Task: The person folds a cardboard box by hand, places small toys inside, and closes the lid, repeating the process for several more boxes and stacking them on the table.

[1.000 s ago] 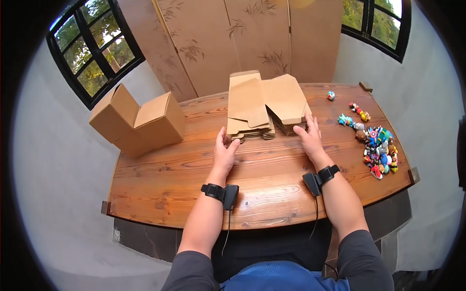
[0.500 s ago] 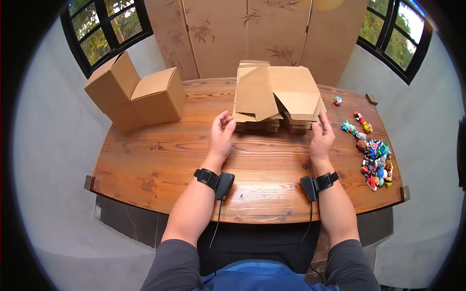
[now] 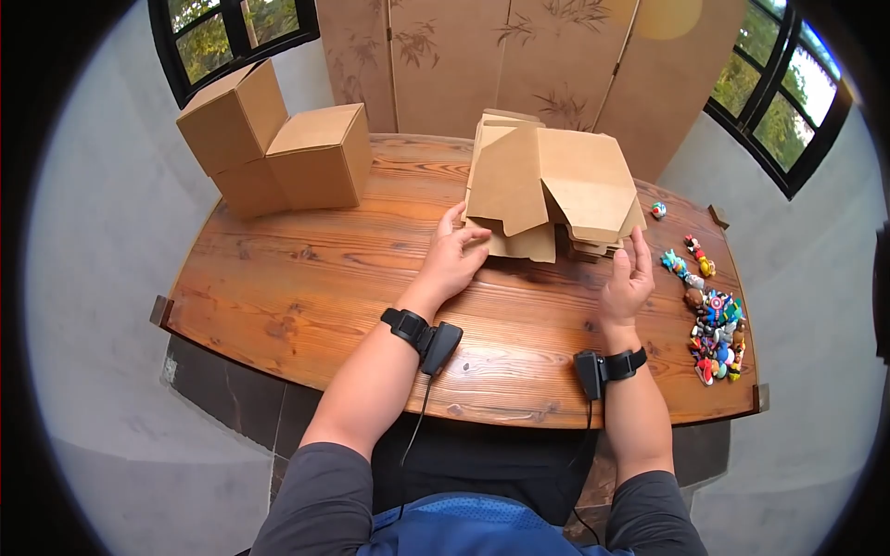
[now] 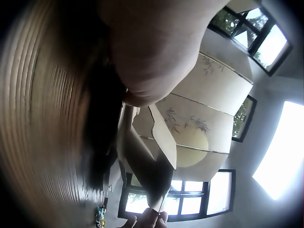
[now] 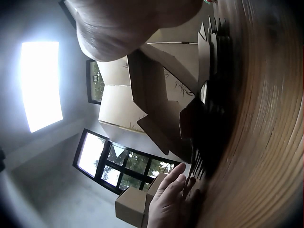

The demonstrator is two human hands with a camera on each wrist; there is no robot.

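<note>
A stack of flat folded cardboard box blanks (image 3: pixel 556 185) lies at the middle back of the wooden table (image 3: pixel 306 278). My left hand (image 3: pixel 464 230) rests with straight fingers against the stack's near left corner. My right hand (image 3: pixel 632 248) stands open, fingers up, just off the stack's near right corner and holding nothing. In the left wrist view my palm (image 4: pixel 156 47) fills the top, with the cardboard blanks (image 4: pixel 147 156) beyond it. In the right wrist view the stack (image 5: pixel 161 95) shows on edge, and my left hand (image 5: pixel 173 199) lies against it.
Two assembled cardboard boxes (image 3: pixel 278 153) stand at the back left corner. A heap of several small colourful toy figures (image 3: pixel 714 315) lies along the right edge, with one small ball (image 3: pixel 657 209) apart. A folding screen (image 3: pixel 519 56) stands behind the table.
My left hand has moved forward onto the stack's near left corner. My right hand has drawn slightly back from the right corner. The head view has turned toward the left.
</note>
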